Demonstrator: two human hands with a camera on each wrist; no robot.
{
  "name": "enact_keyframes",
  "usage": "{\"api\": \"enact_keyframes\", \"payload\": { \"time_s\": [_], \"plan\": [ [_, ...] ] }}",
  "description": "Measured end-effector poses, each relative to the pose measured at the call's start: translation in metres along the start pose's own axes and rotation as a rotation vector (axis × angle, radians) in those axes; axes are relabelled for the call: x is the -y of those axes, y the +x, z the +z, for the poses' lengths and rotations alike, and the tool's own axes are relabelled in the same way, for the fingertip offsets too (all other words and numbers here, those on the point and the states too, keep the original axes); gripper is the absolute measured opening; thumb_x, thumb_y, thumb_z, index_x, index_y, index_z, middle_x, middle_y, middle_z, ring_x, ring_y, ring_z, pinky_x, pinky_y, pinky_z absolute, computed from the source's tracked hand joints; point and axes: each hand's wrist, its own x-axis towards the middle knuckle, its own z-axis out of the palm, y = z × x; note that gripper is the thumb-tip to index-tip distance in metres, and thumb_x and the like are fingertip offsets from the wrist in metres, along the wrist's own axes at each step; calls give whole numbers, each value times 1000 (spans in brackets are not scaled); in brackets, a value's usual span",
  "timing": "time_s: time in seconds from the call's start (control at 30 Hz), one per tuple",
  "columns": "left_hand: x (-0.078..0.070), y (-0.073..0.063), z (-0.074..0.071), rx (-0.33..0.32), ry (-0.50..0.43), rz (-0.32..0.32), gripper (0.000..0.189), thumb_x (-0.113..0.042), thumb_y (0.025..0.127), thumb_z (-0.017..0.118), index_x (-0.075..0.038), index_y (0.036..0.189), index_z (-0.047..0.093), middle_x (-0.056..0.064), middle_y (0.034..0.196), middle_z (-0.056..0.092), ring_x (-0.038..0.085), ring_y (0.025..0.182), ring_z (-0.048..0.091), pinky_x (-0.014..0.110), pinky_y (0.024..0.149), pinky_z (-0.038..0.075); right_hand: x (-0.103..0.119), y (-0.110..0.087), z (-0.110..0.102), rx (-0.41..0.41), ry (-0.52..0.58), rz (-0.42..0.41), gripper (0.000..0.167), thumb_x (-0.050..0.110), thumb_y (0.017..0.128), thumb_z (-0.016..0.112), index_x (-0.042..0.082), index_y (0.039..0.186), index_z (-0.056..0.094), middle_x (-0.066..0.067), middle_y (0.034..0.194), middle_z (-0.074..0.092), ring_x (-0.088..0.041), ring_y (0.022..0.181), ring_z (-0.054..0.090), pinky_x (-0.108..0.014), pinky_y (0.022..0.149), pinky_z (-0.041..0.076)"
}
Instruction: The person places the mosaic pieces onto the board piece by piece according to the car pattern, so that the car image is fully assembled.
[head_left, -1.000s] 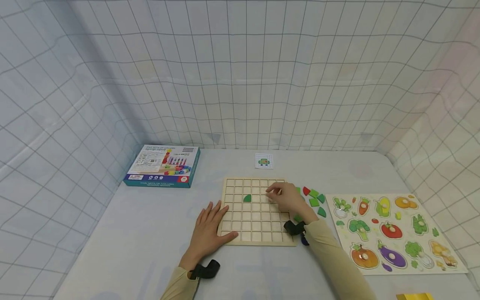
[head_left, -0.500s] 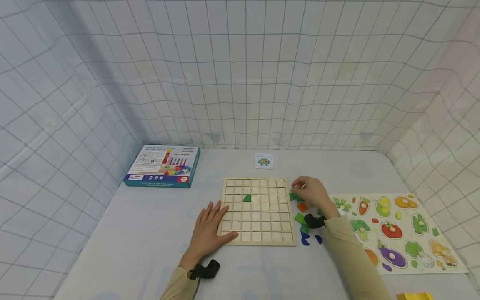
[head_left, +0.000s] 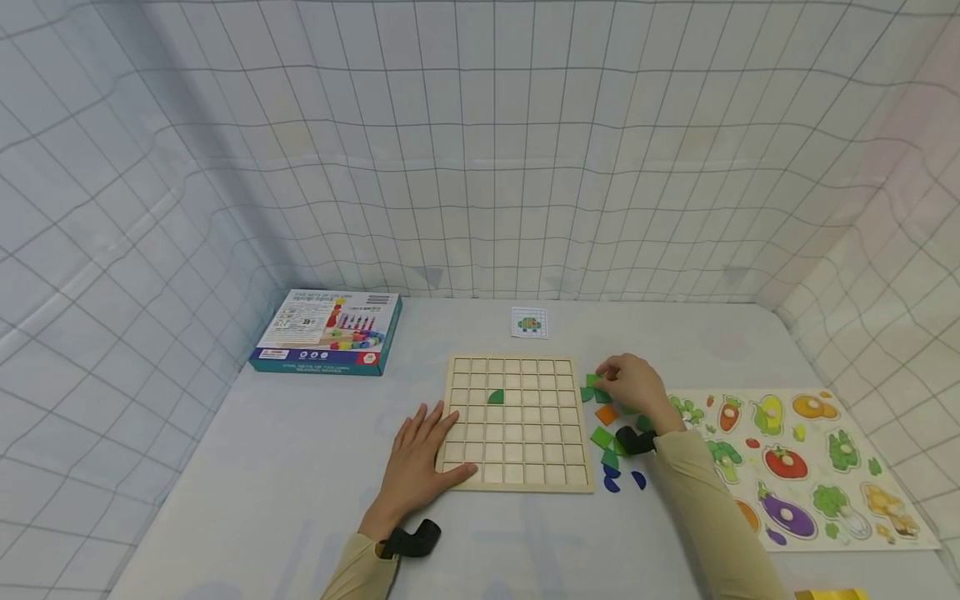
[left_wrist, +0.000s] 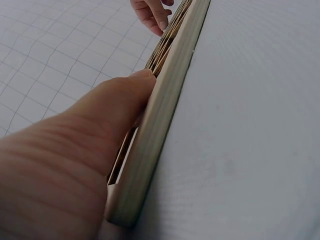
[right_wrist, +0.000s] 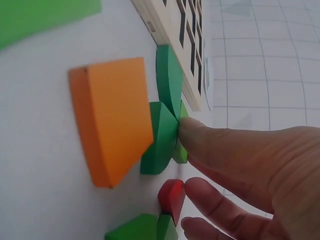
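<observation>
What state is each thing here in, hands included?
Wooden grid board: flat
Left hand: fingers spread, resting on board
Right hand: thumb at light-green piece, grip unclear
Green quarter-circle: in a grid cell
Orange square: loose
Blue half-circles: loose
Red piece: loose
Pattern card: face up
Printed toy box: closed
Vegetable puzzle: flat
</observation>
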Motion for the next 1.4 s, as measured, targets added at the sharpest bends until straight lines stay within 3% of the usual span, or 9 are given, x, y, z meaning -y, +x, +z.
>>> {"api": "enact_keyframes", "payload": {
  "time_s": [0.23,0.63,1.4],
  "plan": [
    [-1,0,1,11,-5,0,85,-60,77,67,-15,145,42,9,153,27,31,142,12,48,112,5,-5,3,-5,49,48,70,22,21,84,73,5,98,72,-7,87,60,-22,75,53,-35,65,45],
    [-1,0,0,4,1,-8,85,-59,77,68,-14,144,43,9,153,27,31,142,13,48,112,5,-4,14,-10,112,127,100,18,15,83,73,3,96,70,-4,77,60,-19,68,54,-32,60,44],
    [-2,0,-2,7,-7,-16,85,-59,77,68,-15,144,43,9,153,27,31,142,13,48,112,5,-1,19,-16,176,108,111,17,13,82,72,2,94,69,-3,75,63,-18,67,55,-32,62,44]
  ]
}}
